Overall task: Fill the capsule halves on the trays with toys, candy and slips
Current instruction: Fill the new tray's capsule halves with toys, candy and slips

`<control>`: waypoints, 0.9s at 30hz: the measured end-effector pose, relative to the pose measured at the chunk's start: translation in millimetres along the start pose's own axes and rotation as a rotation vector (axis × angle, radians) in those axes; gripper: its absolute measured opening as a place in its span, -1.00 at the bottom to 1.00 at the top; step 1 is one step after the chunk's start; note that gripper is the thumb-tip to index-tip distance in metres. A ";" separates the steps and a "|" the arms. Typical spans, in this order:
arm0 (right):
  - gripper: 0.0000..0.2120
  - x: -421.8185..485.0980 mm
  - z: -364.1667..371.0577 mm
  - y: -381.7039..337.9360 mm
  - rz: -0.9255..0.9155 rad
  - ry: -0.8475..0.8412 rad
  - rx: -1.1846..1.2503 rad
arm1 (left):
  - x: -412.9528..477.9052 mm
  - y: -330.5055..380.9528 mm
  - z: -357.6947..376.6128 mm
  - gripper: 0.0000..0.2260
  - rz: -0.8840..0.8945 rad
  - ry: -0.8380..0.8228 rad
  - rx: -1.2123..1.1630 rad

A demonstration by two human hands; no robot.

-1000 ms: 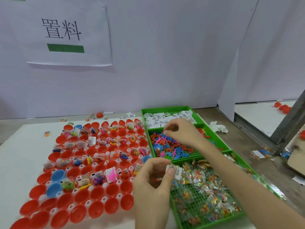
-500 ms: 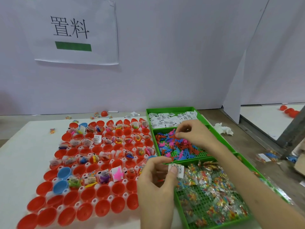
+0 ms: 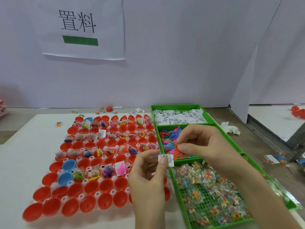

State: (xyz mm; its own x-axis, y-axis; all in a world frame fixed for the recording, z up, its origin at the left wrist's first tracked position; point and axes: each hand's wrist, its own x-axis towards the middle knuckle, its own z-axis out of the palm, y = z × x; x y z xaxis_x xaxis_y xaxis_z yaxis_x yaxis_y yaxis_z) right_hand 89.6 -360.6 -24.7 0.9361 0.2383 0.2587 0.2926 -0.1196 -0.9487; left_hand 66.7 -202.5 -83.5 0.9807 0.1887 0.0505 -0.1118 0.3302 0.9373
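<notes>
Head view. Since half a second before, the right hand (image 3: pixel 203 142) had come up out of the toy bin (image 3: pixel 171 126) with a red toy (image 3: pixel 177 153) and had drawn in toward the left hand (image 3: pixel 148 179). Before that, its fingers were down among the toys. The left hand had kept its place and its slip (image 3: pixel 166 160).

The right hand hung over the near end of the toy bin with its fingers curled, pinching the red toy between thumb and forefinger. The toy hung just beside the slip, but whether they touched could not be told. The left hand stood upright over the right edge of the tray (image 3: pixel 97 194), its back toward the camera. It gripped the slip between thumb tip and fingers.

Three green bins stood in a row on the table (image 3: pixel 24 162), right of the tray: the slip bin (image 3: pixel 176 106) farthest, the toy bin in the middle, and the candy bin (image 3: pixel 180 198) nearest. Three blue halves (image 3: pixel 68 164) sat among the red halves (image 3: pixel 105 185), which were too many to count. Fillings showed in the far rows. One slip and one toy were in hand.
</notes>
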 end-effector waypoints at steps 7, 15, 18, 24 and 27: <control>-0.81 1.8 26.7 10.2 -0.030 0.148 -0.215 | 3.7 0.2 -0.3 -0.84 -0.074 0.012 -0.171; -0.84 -1.8 47.2 10.4 -0.172 0.228 -0.211 | 8.8 -3.4 -5.3 -0.76 0.023 0.138 -0.150; -0.82 -2.2 54.0 14.9 -0.134 0.255 -0.175 | 9.8 -4.7 -5.8 -0.80 0.053 0.152 -0.164; -0.86 -3.4 68.2 21.2 -0.141 0.350 -0.136 | 11.5 -0.6 -5.8 -0.87 -0.046 0.114 -0.313; -0.87 -4.0 72.1 24.5 -0.118 0.365 -0.111 | 15.8 -3.9 -9.2 -0.84 -0.078 0.061 -0.377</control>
State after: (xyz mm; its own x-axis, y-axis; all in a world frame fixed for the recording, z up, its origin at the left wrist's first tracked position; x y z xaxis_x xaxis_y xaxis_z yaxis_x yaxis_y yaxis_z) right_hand 79.0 -295.0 -62.0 0.8966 -0.0987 0.4317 0.4033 -0.2204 -0.8881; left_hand 81.1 -192.3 -89.5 0.9785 0.2007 -0.0473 -0.0995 0.6604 0.7443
